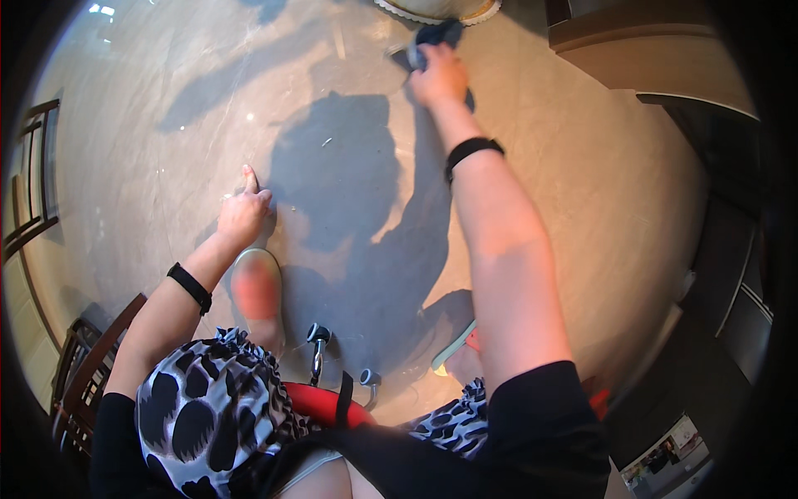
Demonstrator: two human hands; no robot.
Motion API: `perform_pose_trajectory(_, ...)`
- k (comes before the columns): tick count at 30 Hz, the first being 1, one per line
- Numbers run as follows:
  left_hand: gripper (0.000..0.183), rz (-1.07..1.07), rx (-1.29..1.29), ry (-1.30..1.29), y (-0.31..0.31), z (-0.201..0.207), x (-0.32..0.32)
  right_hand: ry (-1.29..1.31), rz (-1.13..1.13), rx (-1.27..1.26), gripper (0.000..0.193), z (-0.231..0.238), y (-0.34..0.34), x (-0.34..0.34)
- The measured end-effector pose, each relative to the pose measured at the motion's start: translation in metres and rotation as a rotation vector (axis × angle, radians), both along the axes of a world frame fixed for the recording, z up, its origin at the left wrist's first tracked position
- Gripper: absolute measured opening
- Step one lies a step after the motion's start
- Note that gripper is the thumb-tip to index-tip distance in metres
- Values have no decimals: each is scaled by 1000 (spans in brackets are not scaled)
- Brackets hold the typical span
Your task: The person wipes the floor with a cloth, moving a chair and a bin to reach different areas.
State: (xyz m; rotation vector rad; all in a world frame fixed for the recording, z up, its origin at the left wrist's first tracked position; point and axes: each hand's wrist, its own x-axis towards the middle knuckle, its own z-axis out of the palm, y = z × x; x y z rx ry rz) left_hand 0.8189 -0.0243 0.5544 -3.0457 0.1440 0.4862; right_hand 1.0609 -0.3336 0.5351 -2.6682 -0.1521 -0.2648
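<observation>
My right hand (440,76) is stretched far forward, its fingers closed on a dark blue-grey cloth (442,35) bunched against the floor (598,224). Part of the cloth is hidden beneath the fingers. My left hand (243,214) is low over the floor, just ahead of my left slipper (257,287). Its index finger points forward, apart from the other fingers, which are bent; nothing shows in it. Whether that hand touches the floor, I cannot tell. A tiny pale scrap (327,142) lies on the floor between my hands.
Beneath me is a red seat (320,405) with chrome casters (317,334). A round, scallop-edged base (440,10) stands just beyond the cloth. Wooden chairs (96,358) line the left side; dark cabinets (715,241) stand on the right. My right slipper (453,349) is partly hidden.
</observation>
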Motion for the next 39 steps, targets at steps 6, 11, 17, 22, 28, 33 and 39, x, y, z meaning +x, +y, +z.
perform_pose_trajectory(6,9,-12,-158,102,14,-7,8,17,324,172,39,-16,84,-105)
perform_pose_trajectory(11,14,191,-319,8,32,-19,-13,17,412,622,47,-30,71,-157)
perform_pose_trajectory(17,19,479,-563,-1,18,-43,-54,163,-257,479,60,-110,-63,-225)
perform_pose_trajectory(22,15,598,-636,-5,20,-52,-83,282,-179,10,65,-137,32,-232)
perform_pose_trajectory(28,16,578,-779,61,18,-62,-92,365,167,704,51,-129,89,-213)
perform_pose_trajectory(33,10,689,-923,117,26,-73,-122,425,-36,608,59,-124,-39,-221)
perform_pose_trajectory(39,11,684,-950,230,17,-80,-130,511,-623,-18,61,-171,-177,-311)
